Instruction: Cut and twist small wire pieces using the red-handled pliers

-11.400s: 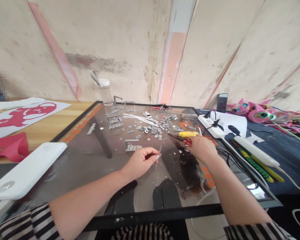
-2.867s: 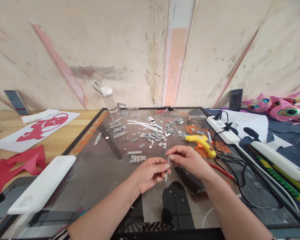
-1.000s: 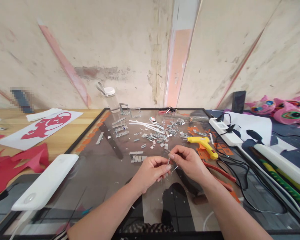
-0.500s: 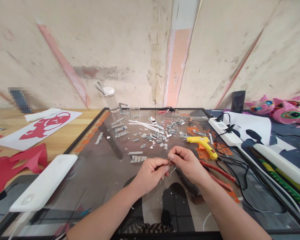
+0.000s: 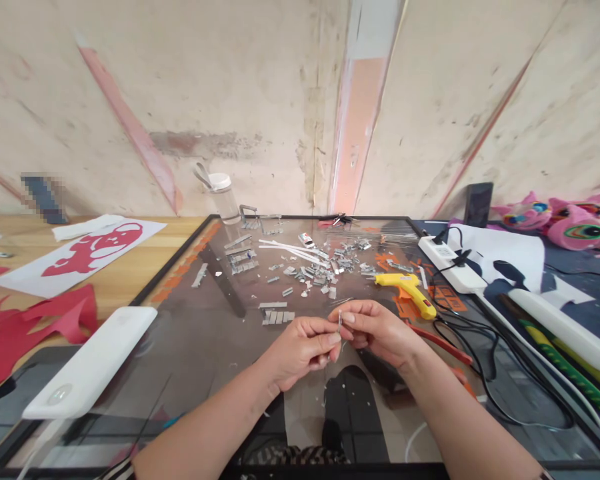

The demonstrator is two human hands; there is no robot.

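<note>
My left hand [image 5: 307, 347] and my right hand [image 5: 377, 328] meet over the near part of the dark glass tabletop [image 5: 195, 360]. Between their fingertips is a small thin grey strip [image 5: 339, 321], pinched by both hands; its exact kind is too small to make out. Just beyond the hands lies a short row of grey pieces [image 5: 279, 318]. Scattered small grey pieces [image 5: 325, 270] and white strips [image 5: 290, 249] lie farther back. Red-handled pliers [image 5: 443, 344] rest partly hidden behind my right hand.
To the right are a yellow glue gun [image 5: 405, 290], a white power strip [image 5: 450, 263] and looping black cables. A white power bank [image 5: 93, 360] lies on the left, near red cut sheets [image 5: 45, 333]. A clear bottle [image 5: 225, 200] stands at the back left.
My right hand has turned slightly and its fingers have flattened out around the strip, which now stands more upright and shows between the fingertips. The view has shifted very little.
</note>
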